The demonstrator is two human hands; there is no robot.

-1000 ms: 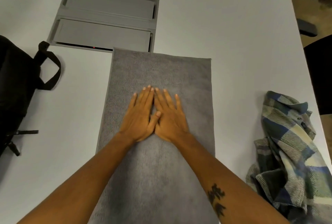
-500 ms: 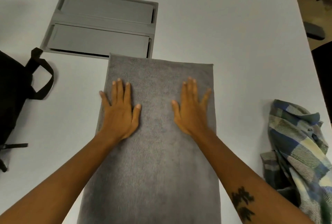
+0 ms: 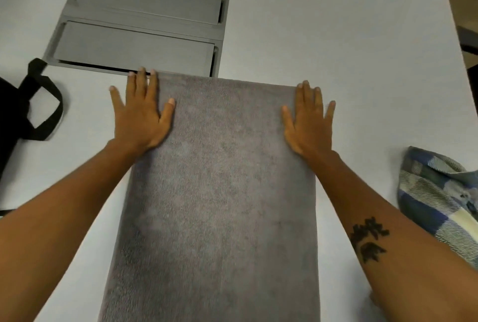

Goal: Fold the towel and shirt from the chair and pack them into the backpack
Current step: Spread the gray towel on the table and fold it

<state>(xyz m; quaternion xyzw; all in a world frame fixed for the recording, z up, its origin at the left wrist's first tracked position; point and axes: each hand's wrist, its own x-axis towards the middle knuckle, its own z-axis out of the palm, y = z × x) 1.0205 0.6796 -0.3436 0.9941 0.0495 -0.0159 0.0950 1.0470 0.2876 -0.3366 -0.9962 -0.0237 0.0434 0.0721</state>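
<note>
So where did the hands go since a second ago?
Both hands slid apart and away from the person, from the middle of the towel out to its far corners. The left hand now lies flat at the far left corner, the right hand flat at the far right edge. Nothing was grabbed or let go. The towel, shirt and backpack stayed put.

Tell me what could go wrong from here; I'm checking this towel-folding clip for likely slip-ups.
1. The flat left hand lies half off the grey terry towel at its far left corner, so smoothing outward could drag that edge askew.
2. The towel's far edge touches the grey recessed panel in the white table; it may snag when lifted.
3. The crumpled plaid shirt sits at the table's right edge and could slide off.
</note>
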